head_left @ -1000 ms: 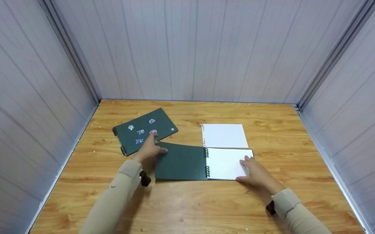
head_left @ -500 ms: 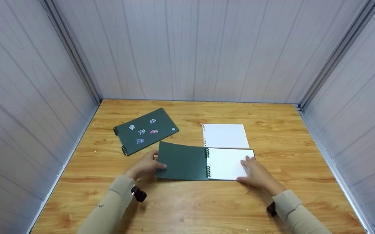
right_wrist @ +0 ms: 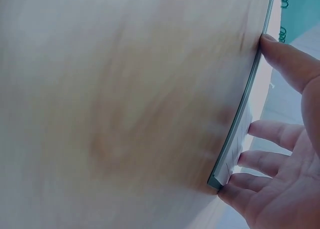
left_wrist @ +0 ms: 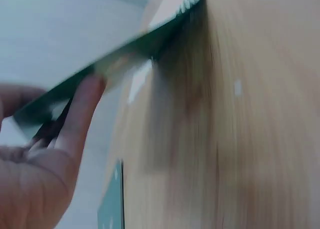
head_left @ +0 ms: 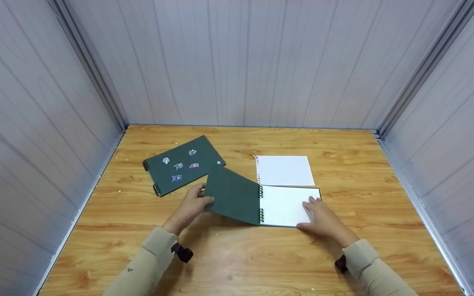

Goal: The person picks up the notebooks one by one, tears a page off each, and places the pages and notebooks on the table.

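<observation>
A spiral notebook (head_left: 285, 205) lies open on the table, its lined white page facing up on the right. Its dark green cover (head_left: 233, 196) is lifted off the table on the left, slanting up from the rings. My left hand (head_left: 189, 207) pinches the outer edge of this cover, thumb on the inner face and fingers behind; the left wrist view shows the cover edge between thumb and fingers. My right hand (head_left: 323, 216) rests on the page's lower right, fingertips (right_wrist: 248, 159) pressing the paper, thumb along the near edge.
A second green spiral notebook (head_left: 187, 158), closed with several stickers on it, lies at an angle at the back left. Behind the open notebook is a loose white sheet (head_left: 285, 169) with a torn perforated edge. Pale panel walls (head_left: 245, 61) border the wooden table.
My left hand has drawn back from over the stickered notebook, taken hold of the green cover's edge and raised it slightly. My right hand stays on the page.
</observation>
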